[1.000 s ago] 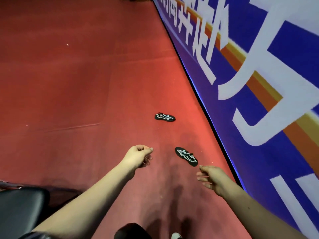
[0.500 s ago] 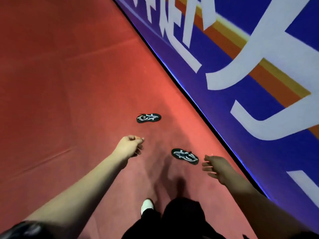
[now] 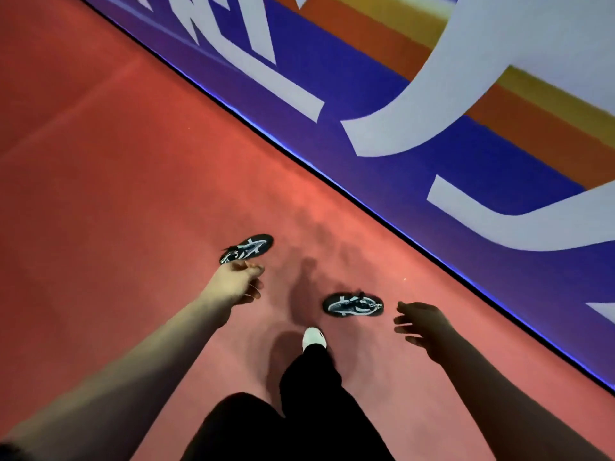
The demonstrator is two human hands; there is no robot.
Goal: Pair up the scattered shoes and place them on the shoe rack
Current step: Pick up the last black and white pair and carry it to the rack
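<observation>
Red carpet point(image 3: 116, 194), blue lettered wall point(image 3: 466, 168) upper right. Left shoe point(image 3: 246, 248) mid-frame, centre shoe point(image 3: 353, 305) lower, both on carpet. Left hand point(image 3: 238, 284) just below left shoe, fingers loosely curled, empty. Right hand point(image 3: 422, 324) beside centre shoe, fingers spread, apart.

Dim, soft-focus (edges warped)

The red floor point(image 3: 133, 194) fills the left and lower part of the view and looks like carpet. A faint straight crease point(image 3: 73, 108) crosses it well left of the wall. The wall point(image 3: 449, 168) runs along the floor's right edge, slanting from upper left to lower right. It is deep blue, with large white characters point(image 3: 416, 121), an orange stripe point(image 3: 366, 38) and a yellow stripe point(image 3: 549, 98). A thin bright blue line point(image 3: 366, 207) glows at the wall's foot. Soft dark shadows point(image 3: 306, 287) lie on the floor near the wall.
</observation>
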